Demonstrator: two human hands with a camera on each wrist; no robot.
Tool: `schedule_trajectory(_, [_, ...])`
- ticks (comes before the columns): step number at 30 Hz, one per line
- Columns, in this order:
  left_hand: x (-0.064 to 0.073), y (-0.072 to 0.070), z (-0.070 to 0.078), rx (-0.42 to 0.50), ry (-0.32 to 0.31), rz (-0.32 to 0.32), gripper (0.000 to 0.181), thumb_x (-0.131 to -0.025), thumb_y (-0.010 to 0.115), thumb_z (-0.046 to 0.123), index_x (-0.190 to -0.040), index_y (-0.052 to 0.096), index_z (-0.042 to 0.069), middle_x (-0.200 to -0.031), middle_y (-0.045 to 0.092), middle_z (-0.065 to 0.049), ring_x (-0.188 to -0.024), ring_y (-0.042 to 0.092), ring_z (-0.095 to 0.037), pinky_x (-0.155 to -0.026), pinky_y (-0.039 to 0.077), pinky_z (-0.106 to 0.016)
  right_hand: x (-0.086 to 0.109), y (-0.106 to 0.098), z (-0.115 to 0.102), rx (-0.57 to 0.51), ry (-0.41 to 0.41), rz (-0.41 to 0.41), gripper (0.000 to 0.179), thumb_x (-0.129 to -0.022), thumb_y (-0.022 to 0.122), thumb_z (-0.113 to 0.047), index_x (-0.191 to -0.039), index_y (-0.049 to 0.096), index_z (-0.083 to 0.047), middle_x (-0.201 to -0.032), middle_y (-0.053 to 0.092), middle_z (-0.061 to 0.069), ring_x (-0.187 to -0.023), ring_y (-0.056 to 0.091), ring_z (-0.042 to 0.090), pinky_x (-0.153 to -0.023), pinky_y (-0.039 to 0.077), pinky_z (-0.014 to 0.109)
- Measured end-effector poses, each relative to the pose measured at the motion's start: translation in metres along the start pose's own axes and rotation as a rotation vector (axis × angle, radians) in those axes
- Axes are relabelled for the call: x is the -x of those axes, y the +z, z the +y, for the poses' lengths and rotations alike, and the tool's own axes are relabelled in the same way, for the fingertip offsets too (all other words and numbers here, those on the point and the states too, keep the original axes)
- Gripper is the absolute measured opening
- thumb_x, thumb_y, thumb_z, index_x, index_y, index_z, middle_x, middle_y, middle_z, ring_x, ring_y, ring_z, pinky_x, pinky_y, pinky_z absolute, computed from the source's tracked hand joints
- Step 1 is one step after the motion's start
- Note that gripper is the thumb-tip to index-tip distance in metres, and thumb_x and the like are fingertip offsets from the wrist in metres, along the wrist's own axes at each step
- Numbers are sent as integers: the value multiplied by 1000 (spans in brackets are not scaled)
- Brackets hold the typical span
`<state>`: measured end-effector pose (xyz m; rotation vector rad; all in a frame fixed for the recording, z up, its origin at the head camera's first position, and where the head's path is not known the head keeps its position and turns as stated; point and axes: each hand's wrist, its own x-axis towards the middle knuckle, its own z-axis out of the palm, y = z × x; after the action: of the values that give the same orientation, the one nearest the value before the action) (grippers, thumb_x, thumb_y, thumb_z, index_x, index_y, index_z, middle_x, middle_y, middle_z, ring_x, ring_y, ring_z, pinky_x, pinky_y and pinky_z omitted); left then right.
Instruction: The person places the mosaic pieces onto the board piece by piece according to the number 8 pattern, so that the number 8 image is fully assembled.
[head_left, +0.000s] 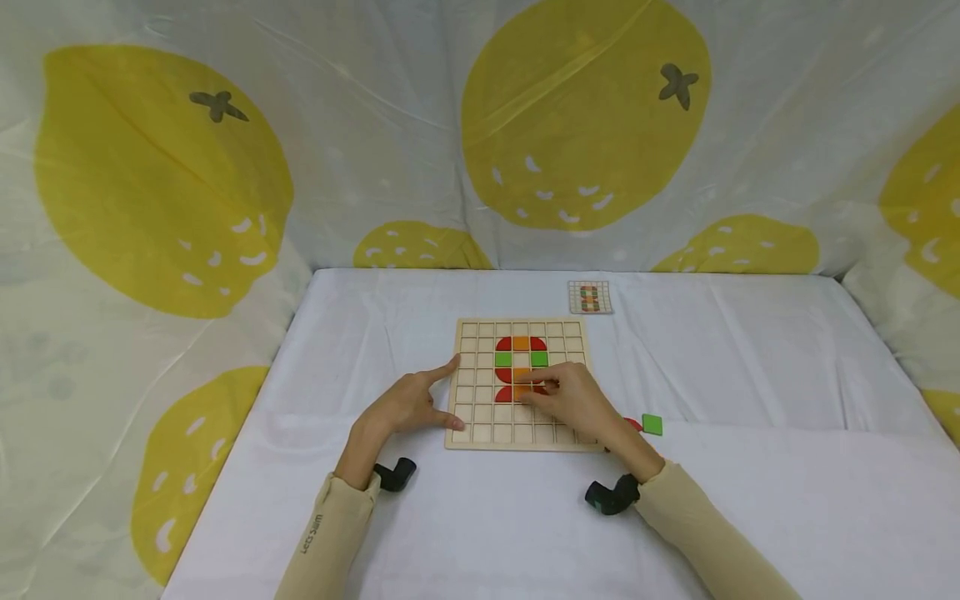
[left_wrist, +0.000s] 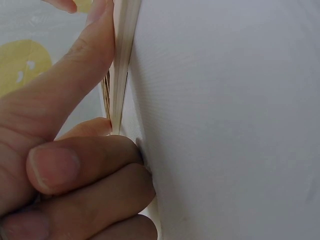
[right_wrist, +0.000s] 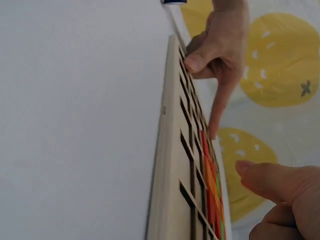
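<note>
A square wooden grid board [head_left: 480,417] lies on the white cloth, with red rounded tiles [head_left: 504,343] and green square tiles [head_left: 503,359] set in its middle columns. Beside the board's left edge is my left hand [head_left: 405,404]; its thumb and index finger reach out and touch that edge, while the other fingers curl under, as the left wrist view shows. Over the pattern, my right hand [head_left: 570,396] has index finger and thumb about the lower orange square tile [head_left: 519,390], pinching it. Part of the pattern is hidden beneath the right hand.
A small pattern card [head_left: 589,297] lies behind the board's right corner. Right of the board are a loose green tile [head_left: 652,425] and a red tile [head_left: 633,424] partly covered by the right wrist. A lemon-print curtain [head_left: 375,150] stands behind the table.
</note>
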<state>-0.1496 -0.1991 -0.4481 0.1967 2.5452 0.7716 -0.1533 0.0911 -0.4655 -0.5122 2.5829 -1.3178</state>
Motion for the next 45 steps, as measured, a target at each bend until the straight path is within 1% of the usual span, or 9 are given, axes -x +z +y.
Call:
schedule_trajectory(5, [0,0,0,7,-1,2,114,-73,93,42,-164,26,32,-80,51,-4,-74,46,-18,-69,38,-32,18,-30,8,5,19,61,26,-90,82,-19,-115,81,-11,-55,29,-6,-52,27,10,-49,21,22])
schedule_trajectory(12, [1,0,0,28,-5,-2,113,-74,93,39,-164,26,31,-71,40,2,-67,39,-15,-64,34,-31,59,-69,44,72,60,150,27,-88,84,-18,-113,81,-10,-57,26,-8,-52,24,5,-48,22,22])
schedule_trajectory(16, [1,0,-1,25,-7,-3,113,-74,93,40,-164,26,31,-69,39,3,-65,38,-14,-63,33,-31,79,-83,57,106,108,185,28,-86,85,-18,-113,81,-13,-58,26,-8,-54,24,4,-49,24,23])
schedule_trajectory(20, [1,0,-1,28,-1,0,113,-74,93,39,-165,26,30,-70,39,2,-65,38,-14,-63,33,-31,92,-94,66,137,144,191,31,-86,86,-22,-115,81,-14,-60,26,-8,-57,24,4,-50,25,26])
schedule_trajectory(22, [1,0,-2,23,0,5,113,-74,93,39,-165,26,30,-70,40,2,-66,39,-15,-63,34,-31,98,-99,71,142,163,180,34,-85,87,-26,-116,80,-16,-60,26,-8,-58,24,4,-51,25,27])
schedule_trajectory(26, [2,0,-2,21,-4,9,112,-74,93,39,-164,27,30,-71,42,1,-67,40,-15,-64,34,-32,106,-104,80,116,215,122,39,-82,89,-32,-117,80,-18,-61,29,-7,-59,27,4,-52,27,27])
schedule_trajectory(31, [2,0,-1,21,-4,7,113,-74,93,39,-165,26,30,-70,40,1,-66,39,-15,-63,33,-31,112,-106,89,107,235,70,37,-80,90,-30,-113,82,-16,-60,31,-6,-57,28,4,-52,27,26])
schedule_trajectory(40, [2,3,2,46,-5,2,113,-74,94,38,-164,27,30,-68,34,3,-64,36,-15,-61,30,-30,113,-106,98,95,215,111,41,-80,91,-32,-116,80,-16,-61,32,-6,-58,29,4,-52,29,27])
schedule_trajectory(45, [2,3,2,48,-9,0,113,-74,94,37,-164,27,30,-67,34,3,-63,35,-15,-60,30,-31,113,-106,101,98,195,127,36,-80,90,-31,-112,81,-17,-61,30,-7,-59,28,3,-53,29,27])
